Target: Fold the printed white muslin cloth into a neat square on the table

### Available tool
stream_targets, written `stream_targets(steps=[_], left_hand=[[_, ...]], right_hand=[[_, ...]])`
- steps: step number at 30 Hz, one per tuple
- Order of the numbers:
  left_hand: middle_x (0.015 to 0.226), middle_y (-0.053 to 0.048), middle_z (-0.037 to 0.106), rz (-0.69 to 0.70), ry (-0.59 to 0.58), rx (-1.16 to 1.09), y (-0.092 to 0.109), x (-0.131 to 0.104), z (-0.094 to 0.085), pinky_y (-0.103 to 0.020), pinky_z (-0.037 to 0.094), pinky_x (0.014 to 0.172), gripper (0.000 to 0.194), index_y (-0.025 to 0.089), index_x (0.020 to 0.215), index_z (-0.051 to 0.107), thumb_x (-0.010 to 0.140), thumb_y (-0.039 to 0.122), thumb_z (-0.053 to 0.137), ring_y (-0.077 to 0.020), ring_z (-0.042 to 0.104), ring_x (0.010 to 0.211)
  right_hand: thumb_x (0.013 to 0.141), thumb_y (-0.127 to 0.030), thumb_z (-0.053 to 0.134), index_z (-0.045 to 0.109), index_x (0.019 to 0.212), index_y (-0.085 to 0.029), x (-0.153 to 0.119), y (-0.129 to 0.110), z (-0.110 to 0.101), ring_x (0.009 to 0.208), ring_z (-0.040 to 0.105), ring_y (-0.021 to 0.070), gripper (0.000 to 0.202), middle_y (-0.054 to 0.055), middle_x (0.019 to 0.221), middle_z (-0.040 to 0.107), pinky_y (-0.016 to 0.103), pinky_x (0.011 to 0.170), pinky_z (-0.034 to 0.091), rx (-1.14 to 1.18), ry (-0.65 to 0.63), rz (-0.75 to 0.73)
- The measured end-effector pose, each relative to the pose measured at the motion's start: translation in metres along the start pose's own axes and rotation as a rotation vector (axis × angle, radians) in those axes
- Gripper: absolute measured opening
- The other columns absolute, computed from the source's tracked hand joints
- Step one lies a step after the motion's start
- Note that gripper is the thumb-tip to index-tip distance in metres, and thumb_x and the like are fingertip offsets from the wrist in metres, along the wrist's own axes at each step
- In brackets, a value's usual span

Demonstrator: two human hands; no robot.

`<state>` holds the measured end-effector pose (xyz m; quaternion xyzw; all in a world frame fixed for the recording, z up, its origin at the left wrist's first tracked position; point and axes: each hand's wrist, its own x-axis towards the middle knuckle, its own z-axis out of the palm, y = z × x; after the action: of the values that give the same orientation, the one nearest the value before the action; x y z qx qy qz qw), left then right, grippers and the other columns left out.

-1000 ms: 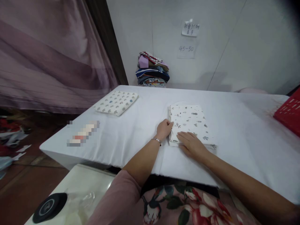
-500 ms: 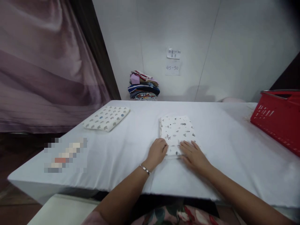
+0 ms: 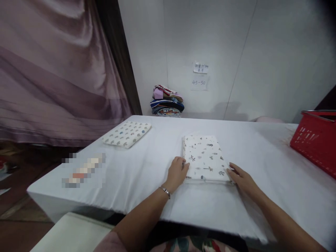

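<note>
A folded white cloth printed with small grey plants and figures lies flat on the white-covered table, in front of me. My left hand, with a silver bracelet at the wrist, grips the cloth's lower left edge, fingers bent along its side. At the lower right corner is my right hand, its thumb on the cloth and its fingers beside the edge. Another folded cloth, with a grey leaf-like print, rests at the table's far left.
A red basket stands at the right. Behind the table is a stack of folded fabrics by the wall, below paper notes. A pixelated item lies at the left. A mauve curtain hangs on the left.
My right hand has slid from the top of the cloth to its lower right corner, uncovering more print. My left hand stays at the left edge. The view has shifted slightly.
</note>
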<state>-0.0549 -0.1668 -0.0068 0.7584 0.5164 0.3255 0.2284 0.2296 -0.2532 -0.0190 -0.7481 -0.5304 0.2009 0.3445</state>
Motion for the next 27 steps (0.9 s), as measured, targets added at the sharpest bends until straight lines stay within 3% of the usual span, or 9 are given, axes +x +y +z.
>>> stream_targets(steps=[3, 8, 12, 16, 19, 23, 27], left_hand=[[0.101, -0.004, 0.055, -0.122, -0.052, 0.021, -0.002, 0.004, 0.003, -0.027, 0.042, 0.07, 0.021, 0.02, 0.098, 0.052, 0.083, 0.033, 0.048, -0.0131, 0.054, 0.074], [0.096, -0.004, 0.057, -0.184, -0.093, -0.057, 0.004, 0.005, 0.003, -0.027, 0.042, 0.073, 0.02, 0.019, 0.095, 0.05, 0.08, 0.032, 0.051, -0.0152, 0.054, 0.082], [0.094, -0.004, 0.059, -0.209, -0.207, -0.178, 0.019, -0.014, 0.01, -0.026, 0.044, 0.069, 0.026, 0.019, 0.097, 0.051, 0.077, 0.035, 0.054, -0.0147, 0.055, 0.079], [0.097, -0.002, 0.062, -0.044, -0.476, -0.289, 0.046, -0.041, 0.027, -0.024, 0.044, 0.065, 0.034, 0.02, 0.102, 0.056, 0.074, 0.04, 0.059, -0.0135, 0.056, 0.075], [0.097, 0.0, 0.064, 0.103, -0.562, -0.266, 0.059, -0.047, 0.03, -0.024, 0.044, 0.065, 0.03, 0.022, 0.096, 0.061, 0.073, 0.04, 0.061, -0.0129, 0.056, 0.073], [0.087, 0.001, 0.065, 0.157, -0.437, -0.151, 0.055, -0.025, 0.018, -0.024, 0.043, 0.066, 0.017, 0.023, 0.084, 0.064, 0.08, 0.031, 0.05, -0.0135, 0.057, 0.073], [0.093, -0.003, 0.063, 0.311, -0.21, -0.028, 0.047, 0.01, 0.009, -0.028, 0.042, 0.079, 0.021, 0.021, 0.09, 0.062, 0.087, 0.026, 0.041, -0.0168, 0.055, 0.09]], right_hand=[[0.078, -0.058, 0.049, 0.046, 0.131, -0.019, 0.012, 0.0, -0.002, 0.1, 0.061, 0.0251, 0.066, 0.014, 0.119, 0.059, 0.036, 0.08, 0.052, 0.122, -0.028, 0.061], [0.071, -0.048, 0.06, 0.039, 0.137, -0.021, 0.022, -0.015, -0.001, 0.088, 0.064, 0.0251, 0.074, 0.015, 0.113, 0.061, 0.038, 0.072, 0.053, 0.012, -0.114, 0.048], [0.066, -0.037, 0.062, 0.043, 0.134, -0.024, 0.044, -0.012, -0.03, 0.092, 0.063, 0.0257, 0.072, 0.01, 0.106, 0.065, 0.038, 0.078, 0.051, -0.02, -0.15, -0.015], [0.06, -0.032, 0.065, 0.049, 0.129, -0.02, 0.076, 0.01, -0.073, 0.096, 0.061, 0.0284, 0.072, 0.01, 0.109, 0.064, 0.036, 0.08, 0.05, -0.028, -0.129, 0.024], [0.059, -0.025, 0.06, 0.057, 0.12, -0.014, 0.086, 0.027, -0.083, 0.094, 0.062, 0.0302, 0.062, 0.013, 0.108, 0.065, 0.038, 0.083, 0.049, -0.161, -0.137, 0.111], [0.068, -0.027, 0.051, 0.057, 0.118, -0.016, 0.07, 0.03, -0.066, 0.106, 0.056, 0.0311, 0.052, 0.012, 0.118, 0.06, 0.042, 0.092, 0.044, -0.321, -0.082, 0.006], [0.08, -0.04, 0.045, 0.052, 0.125, -0.02, 0.031, 0.002, -0.031, 0.121, 0.045, 0.0277, 0.05, 0.008, 0.134, 0.048, 0.041, 0.098, 0.041, -0.305, -0.039, -0.194]])
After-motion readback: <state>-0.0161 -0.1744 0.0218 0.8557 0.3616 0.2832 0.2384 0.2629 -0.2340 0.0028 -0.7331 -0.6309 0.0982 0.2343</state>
